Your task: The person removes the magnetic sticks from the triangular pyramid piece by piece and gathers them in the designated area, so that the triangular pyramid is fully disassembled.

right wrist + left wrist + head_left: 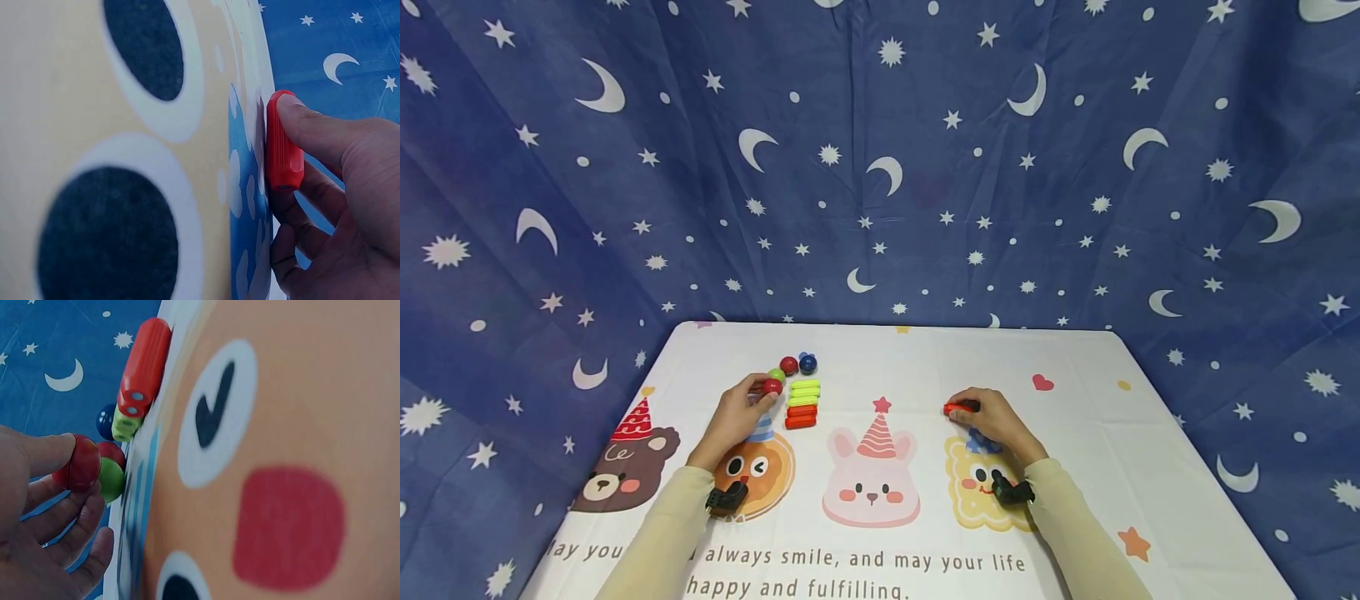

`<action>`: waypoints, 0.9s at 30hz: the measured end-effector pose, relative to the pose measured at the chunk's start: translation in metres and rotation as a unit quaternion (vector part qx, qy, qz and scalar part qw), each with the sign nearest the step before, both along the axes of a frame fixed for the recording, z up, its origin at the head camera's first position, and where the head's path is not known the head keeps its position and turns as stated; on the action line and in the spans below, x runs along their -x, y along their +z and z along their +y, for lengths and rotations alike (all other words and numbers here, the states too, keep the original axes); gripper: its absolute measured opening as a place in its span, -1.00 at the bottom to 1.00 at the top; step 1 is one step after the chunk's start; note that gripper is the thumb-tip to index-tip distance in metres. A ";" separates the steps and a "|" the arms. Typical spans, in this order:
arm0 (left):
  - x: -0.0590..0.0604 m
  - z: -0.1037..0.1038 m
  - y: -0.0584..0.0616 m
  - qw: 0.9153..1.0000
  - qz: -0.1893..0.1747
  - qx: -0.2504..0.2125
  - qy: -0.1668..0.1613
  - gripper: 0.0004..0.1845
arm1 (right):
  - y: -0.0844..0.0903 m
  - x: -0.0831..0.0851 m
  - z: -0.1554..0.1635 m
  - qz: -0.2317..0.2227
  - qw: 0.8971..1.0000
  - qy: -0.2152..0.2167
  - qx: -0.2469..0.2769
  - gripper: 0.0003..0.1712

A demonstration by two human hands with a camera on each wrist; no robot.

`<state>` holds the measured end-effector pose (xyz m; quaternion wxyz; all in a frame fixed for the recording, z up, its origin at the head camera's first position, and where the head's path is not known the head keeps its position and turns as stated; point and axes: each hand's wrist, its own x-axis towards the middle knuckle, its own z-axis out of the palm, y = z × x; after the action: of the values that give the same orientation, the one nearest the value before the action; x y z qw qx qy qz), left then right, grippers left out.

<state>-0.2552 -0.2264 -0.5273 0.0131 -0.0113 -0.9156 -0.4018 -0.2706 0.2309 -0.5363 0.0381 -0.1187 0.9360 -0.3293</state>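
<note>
Left hand (737,414) pinches a red ball (772,386) just left of the stacked rods (802,403); right hand (992,419) pinches a red rod (956,407) well right of them. A loose grip could let the ball roll off the table (1075,467).

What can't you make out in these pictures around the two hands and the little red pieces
- Red stick: in the head view the right hand covers most of it.
- Red ball: the far side is behind the left hand in the head view.
- Stacked sticks: too small in the head view to count surely; the left wrist view shows only their ends.
- Blue ball: half hidden behind the sticks in the left wrist view.
</note>
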 end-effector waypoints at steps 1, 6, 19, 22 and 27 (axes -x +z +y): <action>0.001 -0.001 -0.001 1.000 -0.001 0.001 0.001 -0.48 | 0.000 0.000 0.000 -0.001 1.000 0.000 -0.001 -0.72; 0.005 -0.007 -0.003 1.000 -0.009 0.011 0.008 -0.48 | -0.001 0.000 0.000 -0.009 1.000 -0.007 0.004 -0.72; 0.011 -0.015 -0.002 0.999 -0.017 0.026 0.028 -0.51 | -0.004 0.002 0.001 0.000 1.000 0.003 0.006 -0.73; 0.012 -0.016 -0.002 0.999 -0.009 0.029 0.028 -0.53 | -0.004 0.002 0.002 0.002 1.000 0.007 0.006 -0.73; 0.015 -0.017 -0.003 0.999 -0.009 0.020 0.034 -0.52 | -0.005 0.003 0.003 0.011 1.000 0.013 0.004 -0.73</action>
<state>-0.2706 -0.2435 -0.5299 0.0177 0.0229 -0.9233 -0.3829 -0.2732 0.2336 -0.5409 0.0317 -0.1346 0.9333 -0.3314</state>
